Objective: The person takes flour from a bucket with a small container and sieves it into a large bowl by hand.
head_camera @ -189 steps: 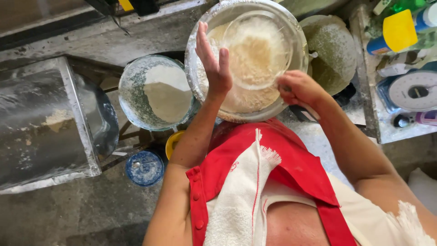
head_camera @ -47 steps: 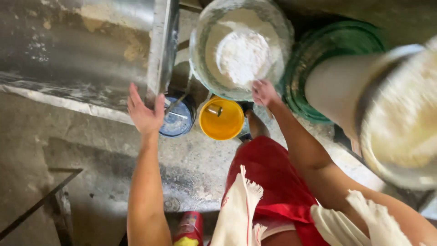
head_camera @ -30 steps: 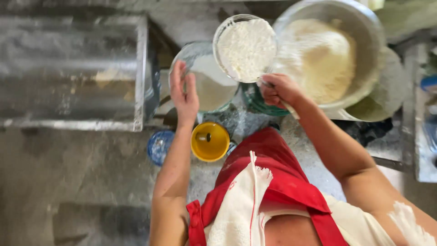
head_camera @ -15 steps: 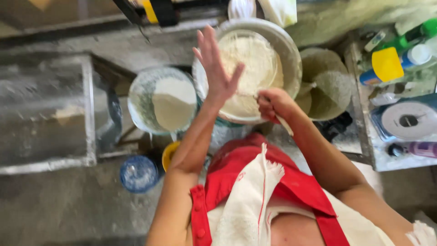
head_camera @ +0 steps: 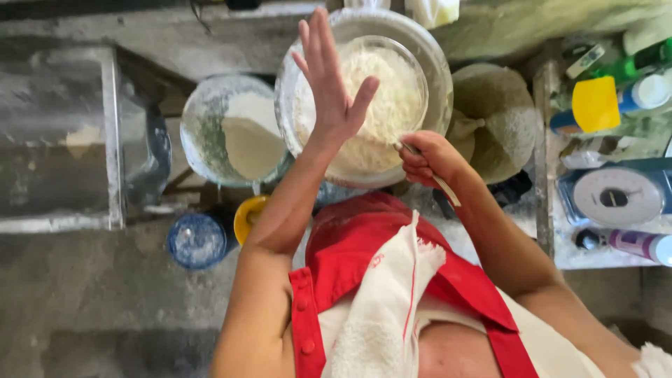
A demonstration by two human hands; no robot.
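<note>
Holding a round sieve (head_camera: 388, 98) by its thin handle, the right hand (head_camera: 427, 157) is closing its fingers around the grip while the sieve, heaped with pale flour, is hanging over a wide metal bowl (head_camera: 437, 66) that is catching the fine powder underneath. The left hand (head_camera: 329, 87) is standing flat and fully open, fingers straight and together, gripping nothing, its palm facing the sieve's near rim and looking just beside it or touching it; which of the two is hard to tell. Judging by this pose, the sifting step is under way, with the open palm serving to knock the rim so flour is falling through the mesh. Going on with it is calling for a firm grip on the handle, the sieve kept centred over the bowl, and light taps so nothing is spilling past the bowl's edge. To the left of the bowl a smaller bucket (head_camera: 231, 129) part filled with flour is sitting, with a yellow cup (head_camera: 246, 213) and a blue lid (head_camera: 197, 240) nearer the person. At the right edge a shelf is carrying a kitchen scale (head_camera: 616, 196) and several bottles (head_camera: 640, 94).
</note>
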